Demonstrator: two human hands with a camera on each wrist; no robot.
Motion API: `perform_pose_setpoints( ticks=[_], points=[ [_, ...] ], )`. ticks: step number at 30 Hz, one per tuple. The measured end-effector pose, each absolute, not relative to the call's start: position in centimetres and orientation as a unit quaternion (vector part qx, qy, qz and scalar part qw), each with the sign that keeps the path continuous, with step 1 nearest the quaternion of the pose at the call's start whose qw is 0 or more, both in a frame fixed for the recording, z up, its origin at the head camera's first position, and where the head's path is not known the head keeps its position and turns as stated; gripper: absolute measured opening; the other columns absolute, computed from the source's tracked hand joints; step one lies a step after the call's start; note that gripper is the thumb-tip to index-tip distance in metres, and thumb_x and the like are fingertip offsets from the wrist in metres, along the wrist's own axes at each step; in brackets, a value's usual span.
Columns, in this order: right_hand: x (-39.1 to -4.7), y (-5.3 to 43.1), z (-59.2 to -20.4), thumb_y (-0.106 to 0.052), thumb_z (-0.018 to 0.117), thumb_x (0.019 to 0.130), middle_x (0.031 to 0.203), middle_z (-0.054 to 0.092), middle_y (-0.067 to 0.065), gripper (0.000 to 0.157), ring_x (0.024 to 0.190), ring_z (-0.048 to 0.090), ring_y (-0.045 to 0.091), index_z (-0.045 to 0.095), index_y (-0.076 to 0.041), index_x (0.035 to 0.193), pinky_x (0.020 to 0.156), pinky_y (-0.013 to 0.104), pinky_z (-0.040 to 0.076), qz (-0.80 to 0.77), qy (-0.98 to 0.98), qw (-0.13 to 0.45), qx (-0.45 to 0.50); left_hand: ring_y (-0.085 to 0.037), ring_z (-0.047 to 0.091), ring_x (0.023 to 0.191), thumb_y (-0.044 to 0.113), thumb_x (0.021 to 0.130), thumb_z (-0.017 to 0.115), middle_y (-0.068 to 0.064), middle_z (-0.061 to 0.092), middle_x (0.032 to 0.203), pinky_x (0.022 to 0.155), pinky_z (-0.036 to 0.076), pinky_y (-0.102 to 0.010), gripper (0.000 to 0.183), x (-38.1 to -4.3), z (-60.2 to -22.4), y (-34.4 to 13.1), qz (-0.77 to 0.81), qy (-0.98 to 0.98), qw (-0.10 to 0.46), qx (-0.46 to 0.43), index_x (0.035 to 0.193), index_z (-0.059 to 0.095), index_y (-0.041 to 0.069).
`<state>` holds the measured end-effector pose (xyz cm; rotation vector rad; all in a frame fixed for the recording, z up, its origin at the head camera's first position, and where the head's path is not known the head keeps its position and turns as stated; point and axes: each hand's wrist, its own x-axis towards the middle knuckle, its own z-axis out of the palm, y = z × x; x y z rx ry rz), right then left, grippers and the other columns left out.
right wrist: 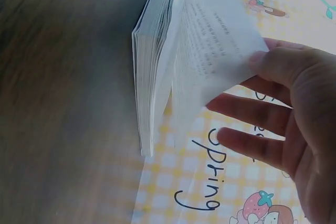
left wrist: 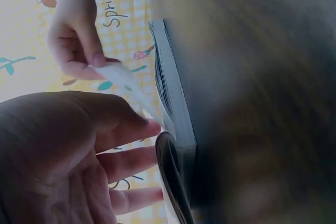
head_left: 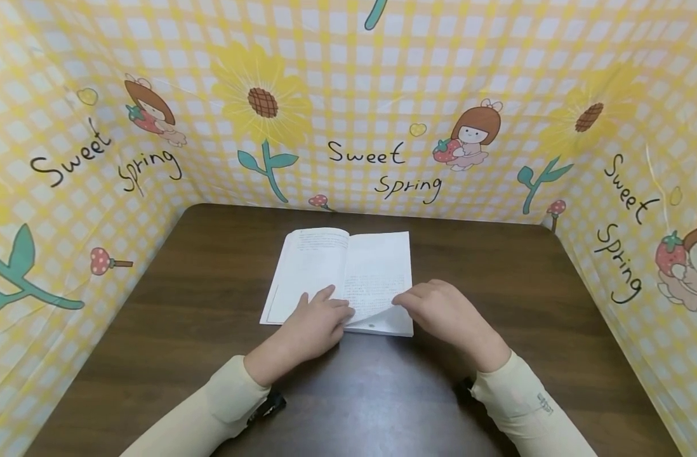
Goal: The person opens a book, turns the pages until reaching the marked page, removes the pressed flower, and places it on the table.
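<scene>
An open book [head_left: 314, 266] lies on the dark wooden table, printed text on both of its visible pages. My left hand [head_left: 316, 320] rests on the lower part of the left page near the spine, fingers extended. At the book's lower right corner, my right hand [head_left: 440, 311] pinches a single page [right wrist: 220, 40] between thumb and forefinger. That page is lifted off the stack, its corner bent upward, as the right wrist view shows. In the left wrist view the thick page block [left wrist: 176, 87] stays flat under the raised page.
The brown tabletop [head_left: 200, 355] stretches around the book. A yellow checked cloth [head_left: 348, 95] with flowers, cartoon girls and lettering stands as a wall behind the table and along both sides. Dark straps [head_left: 266, 406] sit at the wrists by the pale sleeves.
</scene>
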<state>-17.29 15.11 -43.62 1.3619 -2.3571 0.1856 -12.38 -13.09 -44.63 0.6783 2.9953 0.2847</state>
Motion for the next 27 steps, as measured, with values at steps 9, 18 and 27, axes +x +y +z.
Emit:
perform_pose_setpoints(
  ticks=[9,18,27],
  points=[
    [-17.0,14.7,-42.6,-0.002,0.069,0.089,0.098,0.076,-0.007,0.027,0.094,0.072,0.016,0.074,-0.017,0.111,0.085,0.035,0.055,0.072,-0.822,0.261,0.500,-0.032,0.054,0.135,0.030,0.093,0.076,0.003,0.076,0.118,0.095,0.049,-0.067,0.025,-12.9,-45.1,-13.1,0.102,0.970,-0.019,0.219,0.115,0.076,0.019],
    [-17.3,15.3,-42.2,-0.008,0.068,0.093,0.098,0.076,0.003,0.019,0.095,0.072,0.023,0.075,-0.010,0.111,0.082,0.042,0.057,0.163,-0.822,0.331,0.433,-0.033,0.066,0.120,0.024,0.096,0.069,-0.015,0.070,0.128,0.087,0.058,-0.051,0.054,-13.2,-44.9,-13.0,0.161,0.969,-0.051,0.181,0.147,0.055,0.011],
    [-17.5,15.6,-42.0,-0.014,0.073,0.092,0.104,0.075,0.000,0.020,0.103,0.069,0.023,0.074,-0.013,0.112,0.089,0.044,0.054,0.146,-0.866,0.257,0.403,-0.043,0.044,0.140,0.010,0.083,0.082,-0.024,0.031,0.162,0.103,0.047,-0.060,0.108,-12.9,-44.3,-13.4,0.125,0.956,-0.216,0.151,0.165,0.011,0.014]
  ],
)
